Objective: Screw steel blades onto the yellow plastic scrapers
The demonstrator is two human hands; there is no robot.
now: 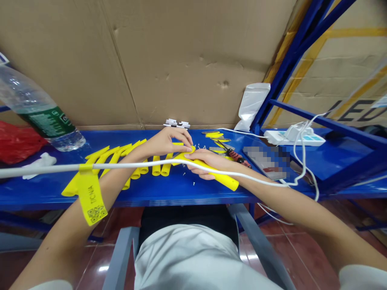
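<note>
My right hand (208,160) is closed round a yellow tube (225,179), which slants from the hands down to the right. Over the tube's upper end, my left hand (173,141) has thumb and fingertips brought together in a pinch. Whatever is between those fingertips is too small to make out. Several more yellow tubes (156,166) lie in a row to the left, partly behind my left forearm. Small screws (198,146) are scattered on the blue table (181,191) around my hands.
Flat yellow pieces (213,135) and a red-and-black handled tool (237,156) lie to the right, beside a phone-like slab (266,161). Behind are a power strip (293,137) and a water bottle (45,112). A white cable (121,165) with a yellow tag crosses the view.
</note>
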